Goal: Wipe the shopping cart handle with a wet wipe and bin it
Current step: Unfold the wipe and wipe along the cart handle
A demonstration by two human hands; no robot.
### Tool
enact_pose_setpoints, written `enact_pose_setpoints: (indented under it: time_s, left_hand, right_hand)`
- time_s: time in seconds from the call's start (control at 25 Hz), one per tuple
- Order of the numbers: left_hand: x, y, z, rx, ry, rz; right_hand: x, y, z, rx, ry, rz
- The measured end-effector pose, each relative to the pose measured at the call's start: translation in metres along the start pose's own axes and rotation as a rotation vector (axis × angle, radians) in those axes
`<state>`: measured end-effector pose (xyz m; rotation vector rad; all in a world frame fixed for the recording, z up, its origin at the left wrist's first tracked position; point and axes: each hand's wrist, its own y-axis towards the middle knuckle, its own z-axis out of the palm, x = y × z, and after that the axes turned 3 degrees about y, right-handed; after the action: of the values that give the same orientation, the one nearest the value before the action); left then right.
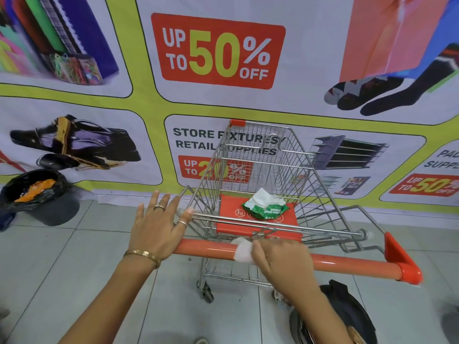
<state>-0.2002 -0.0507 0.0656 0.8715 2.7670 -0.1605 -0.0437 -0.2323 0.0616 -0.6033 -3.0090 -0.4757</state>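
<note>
A wire shopping cart [270,170] stands in front of me with an orange handle [347,264] running left to right. My right hand [280,256] presses a white wet wipe [242,250] around the middle of the handle. Over the handle's left end rests my left hand [159,224], fingers spread, holding nothing. A green pack of wipes [267,209] with a sheet sticking out lies on the cart's red child seat [228,222]. A grey bin [37,197] lined with a black bag stands on the floor at the left.
A large sale banner [218,50] covers the wall right behind the cart. The floor [62,281] is light grey tile. A dark bag-like object [347,311] sits on the floor at the lower right, under my right arm.
</note>
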Motion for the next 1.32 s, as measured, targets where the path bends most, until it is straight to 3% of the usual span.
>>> enact_pose_setpoints:
  time_s: [0.16, 0.36, 0.6, 0.88, 1.12, 1.32]
  left_hand:
    - [0.002, 0.002, -0.001, 0.007, -0.012, 0.010]
    - [-0.002, 0.002, 0.001, 0.022, -0.050, 0.006]
    - [0.001, 0.003, 0.001, -0.044, 0.093, 0.007]
    - [-0.004, 0.003, 0.002, 0.008, 0.043, 0.013]
    - [0.000, 0.003, 0.000, -0.015, 0.107, 0.029]
    - [-0.001, 0.004, -0.001, -0.012, 0.106, 0.034]
  right_hand:
    - [-0.066, -0.034, -0.009, -0.204, -0.055, 0.035]
    - [-0.077, -0.036, -0.015, -0.199, -0.068, 0.189]
    - [-0.040, -0.022, 0.000, -0.185, -0.051, 0.102]
    - [-0.103, -0.050, -0.021, -0.125, -0.086, 0.327]
    - [-0.047, -0.028, -0.003, -0.145, -0.040, 0.194]
    - [-0.106, -0.050, -0.022, -0.169, -0.064, 0.272]
